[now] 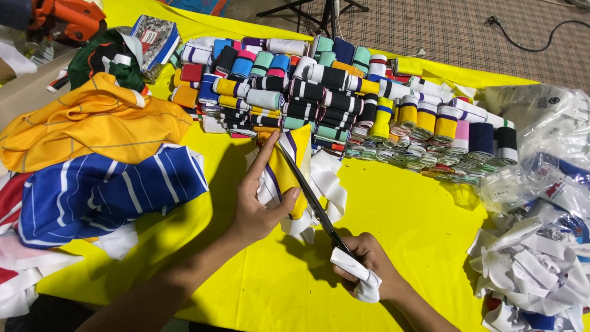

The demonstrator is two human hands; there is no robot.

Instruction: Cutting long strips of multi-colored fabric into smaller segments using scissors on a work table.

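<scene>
Left hand (255, 206) pinching a yellow fabric strip (289, 169), right hand (369, 264) gripping scissors (313, 203) cutting it, just below the rolled trims (344, 104).

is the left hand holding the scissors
No, the left hand pinches the yellow striped fabric strip, while the right hand grips the scissors.

You see many rolled striped collar bands (344, 104) stacked on the yellow table (399, 246), folded yellow cloth (92, 123), blue striped cloth (104, 190), and plastic bags (541, 141) at right.
</scene>
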